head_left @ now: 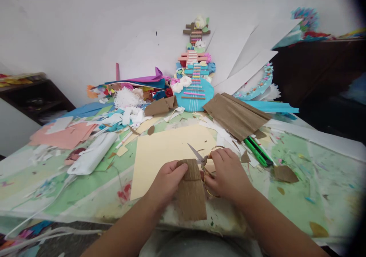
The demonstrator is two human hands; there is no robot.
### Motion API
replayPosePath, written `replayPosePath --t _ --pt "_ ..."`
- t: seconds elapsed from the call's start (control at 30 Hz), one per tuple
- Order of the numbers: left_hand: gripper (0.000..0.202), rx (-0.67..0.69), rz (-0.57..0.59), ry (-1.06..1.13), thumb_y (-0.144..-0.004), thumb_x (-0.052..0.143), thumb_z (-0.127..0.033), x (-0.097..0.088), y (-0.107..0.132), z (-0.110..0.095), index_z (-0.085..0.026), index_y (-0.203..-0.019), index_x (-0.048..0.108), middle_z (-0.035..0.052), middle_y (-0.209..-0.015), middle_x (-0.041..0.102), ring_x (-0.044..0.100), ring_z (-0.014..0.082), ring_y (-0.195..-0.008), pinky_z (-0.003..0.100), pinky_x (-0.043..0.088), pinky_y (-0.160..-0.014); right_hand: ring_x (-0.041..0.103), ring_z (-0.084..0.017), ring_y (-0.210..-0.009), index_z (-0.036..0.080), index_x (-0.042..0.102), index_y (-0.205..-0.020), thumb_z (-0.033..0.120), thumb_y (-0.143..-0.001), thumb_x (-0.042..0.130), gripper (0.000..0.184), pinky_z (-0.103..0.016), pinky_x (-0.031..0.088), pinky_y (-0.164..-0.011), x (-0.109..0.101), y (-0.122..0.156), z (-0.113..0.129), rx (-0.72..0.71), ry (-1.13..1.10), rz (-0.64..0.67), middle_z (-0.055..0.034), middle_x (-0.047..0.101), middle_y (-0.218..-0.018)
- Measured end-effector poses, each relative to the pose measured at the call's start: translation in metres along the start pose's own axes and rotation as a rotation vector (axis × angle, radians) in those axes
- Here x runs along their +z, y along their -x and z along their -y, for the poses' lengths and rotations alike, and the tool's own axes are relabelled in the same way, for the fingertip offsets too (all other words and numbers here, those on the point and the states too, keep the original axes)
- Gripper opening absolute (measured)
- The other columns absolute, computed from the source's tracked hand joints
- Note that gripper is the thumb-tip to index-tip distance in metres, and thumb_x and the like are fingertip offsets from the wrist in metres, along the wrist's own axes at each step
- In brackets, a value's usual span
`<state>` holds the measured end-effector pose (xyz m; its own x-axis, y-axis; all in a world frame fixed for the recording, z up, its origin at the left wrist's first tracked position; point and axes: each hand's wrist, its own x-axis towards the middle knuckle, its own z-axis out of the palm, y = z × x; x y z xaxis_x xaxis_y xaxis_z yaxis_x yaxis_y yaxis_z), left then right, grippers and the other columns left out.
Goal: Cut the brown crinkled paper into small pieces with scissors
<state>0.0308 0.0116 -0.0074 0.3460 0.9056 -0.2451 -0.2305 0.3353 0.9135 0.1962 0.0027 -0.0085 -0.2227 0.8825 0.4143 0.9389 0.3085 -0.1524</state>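
Head view: pinched brown paper (192,194) with left hand (167,180), fingers closed; gripped scissors (200,158), blades open, in right hand (228,175), near table (300,196) front edge.

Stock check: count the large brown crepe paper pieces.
3: strip in the left hand, folded sheet beside green pens, roll by the blue paper guitar; more may hide.

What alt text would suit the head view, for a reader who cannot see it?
A person's left hand holds brown paper while the right hand holds scissors at its top edge, over a cream sheet. The table is littered with paper scraps, and a paper guitar leans on the wall behind.
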Motion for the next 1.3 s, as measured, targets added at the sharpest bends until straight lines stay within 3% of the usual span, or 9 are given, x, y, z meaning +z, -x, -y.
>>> replayPosePath --t 0.2,0.47,0.63,0.87,1.07,1.3 --pt "0.022 -0.032 -0.017 -0.051 -0.068 0.055 -0.028 -0.004 0.003 0.002 -0.012 -0.079 0.064 0.0034 -0.063 0.064 0.056 0.0151 -0.057 0.024 0.041 -0.056 0.044 -0.024 -0.084 0.015 0.053 -0.08 0.037 -0.064 0.052 0.027 -0.036 0.031 -0.075 -0.005 0.0 -0.006 -0.1 -0.017 -0.009 -0.0088 0.054 -0.081" --pt "0.02 -0.014 -0.038 -0.183 -0.067 0.054 -0.03 -0.004 0.001 0.008 -0.013 -0.073 0.063 0.0014 -0.064 0.062 0.054 0.0144 -0.061 0.024 0.039 -0.059 0.045 -0.021 -0.078 0.015 0.05 -0.077 0.026 -0.058 0.049 0.021 -0.034 0.032 -0.07 0.0 0.0 0.002 -0.056 -0.066 0.012 -0.0071 0.053 -0.077" --pt "0.022 -0.008 -0.082 -0.174 -0.067 0.055 -0.032 -0.005 0.002 0.006 -0.013 -0.075 0.063 0.0026 -0.067 0.063 0.054 0.0159 -0.064 0.025 0.041 -0.06 0.045 -0.02 -0.077 0.016 0.049 -0.076 0.027 -0.059 0.05 0.02 -0.033 0.032 -0.07 0.0 0.001 0.005 -0.017 -0.107 0.039 -0.0059 0.053 -0.076" --pt "0.022 0.232 -0.277 -0.333 -0.066 0.057 -0.033 -0.006 0.003 -0.003 -0.016 -0.079 0.061 0.0011 -0.072 0.062 0.053 0.016 -0.072 0.024 0.039 -0.066 0.045 -0.02 -0.071 0.017 0.048 -0.071 0.042 -0.065 0.051 0.026 -0.031 0.032 -0.063 -0.002 0.0 -0.001 0.031 -0.026 -0.025 -0.0054 0.052 -0.071" --pt "0.019 0.209 -0.247 -0.309 -0.066 0.057 -0.034 -0.005 0.002 0.001 -0.017 -0.073 0.062 -0.0002 -0.068 0.061 0.052 0.0144 -0.067 0.024 0.039 -0.063 0.045 -0.021 -0.078 0.016 0.05 -0.076 0.037 -0.063 0.053 0.025 -0.033 0.032 -0.071 -0.003 0.002 -0.002 -0.031 -0.071 -0.002 -0.007 0.054 -0.078" --pt "0.018 0.1 -0.078 -0.25 -0.067 0.057 -0.03 -0.004 -0.002 0.005 -0.015 -0.075 0.062 0.0031 -0.072 0.064 0.054 0.0156 -0.068 0.025 0.04 -0.063 0.044 -0.025 -0.085 0.015 0.052 -0.08 0.032 -0.061 0.053 0.026 -0.037 0.03 -0.076 -0.002 0.002 -0.002 -0.016 -0.012 -0.009 -0.0092 0.054 -0.082"
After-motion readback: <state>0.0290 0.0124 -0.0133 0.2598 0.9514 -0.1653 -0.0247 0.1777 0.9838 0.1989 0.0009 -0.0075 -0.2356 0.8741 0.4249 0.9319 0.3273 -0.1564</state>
